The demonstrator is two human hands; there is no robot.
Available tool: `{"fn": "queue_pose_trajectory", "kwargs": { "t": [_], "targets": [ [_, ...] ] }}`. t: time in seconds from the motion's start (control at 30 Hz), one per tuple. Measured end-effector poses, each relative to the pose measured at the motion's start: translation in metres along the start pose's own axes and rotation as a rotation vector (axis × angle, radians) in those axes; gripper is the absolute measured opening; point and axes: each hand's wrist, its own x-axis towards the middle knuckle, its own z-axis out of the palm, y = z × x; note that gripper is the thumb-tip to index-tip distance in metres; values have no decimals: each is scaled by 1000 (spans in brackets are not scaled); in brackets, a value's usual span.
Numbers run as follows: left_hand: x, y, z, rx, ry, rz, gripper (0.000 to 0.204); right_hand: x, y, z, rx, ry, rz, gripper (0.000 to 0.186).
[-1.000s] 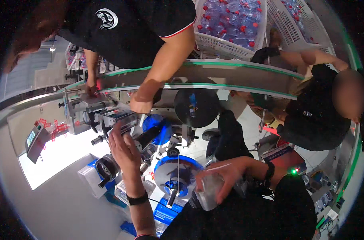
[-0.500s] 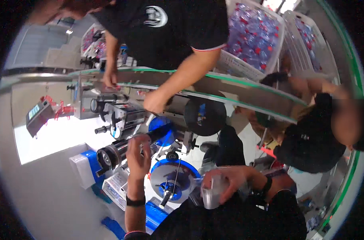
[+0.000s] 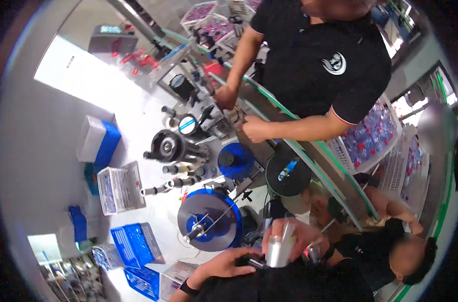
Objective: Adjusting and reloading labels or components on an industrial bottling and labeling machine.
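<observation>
My right hand (image 3: 305, 239), at the lower middle, is wrapped around a shiny silvery cylinder (image 3: 279, 251) that looks like a cup or a clear bottle. A small reddish item shows below that hand, too blurred to name. To its left, close to my body, my left hand (image 3: 229, 262) is bent around a dark thing with a bright edge (image 3: 256, 262), whose kind I cannot make out. A dark band circles my left wrist. Just beyond my hands is a machine's large grey and blue reel (image 3: 207, 221).
Black rollers and knobs (image 3: 171, 146) stand past the reel, beside a dark round disc (image 3: 288, 173). A green-edged conveyor (image 3: 309, 156) runs diagonally; a co-worker (image 3: 314, 75) reaches over it. Crates of red-capped bottles (image 3: 369, 133) stand behind. Blue baskets (image 3: 133, 244) lie lower left. Another person (image 3: 380, 251) is at right.
My left hand has come down from the machine's rollers to beside my right hand. The view has turned. The co-worker's two hands are now closer together. My right hand still grips the silvery cylinder.
</observation>
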Motion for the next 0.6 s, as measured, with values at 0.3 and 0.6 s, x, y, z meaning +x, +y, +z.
{"fn": "queue_pose_trajectory", "kwargs": {
  "t": [0.3,0.6],
  "targets": [
    [-78,-85,44,-55,117,173,14,0,78,36,123,10,-307,50],
    [-195,-196,70,-176,240,120,19,-39,214,95,140,591,-475,43]
  ]
}}
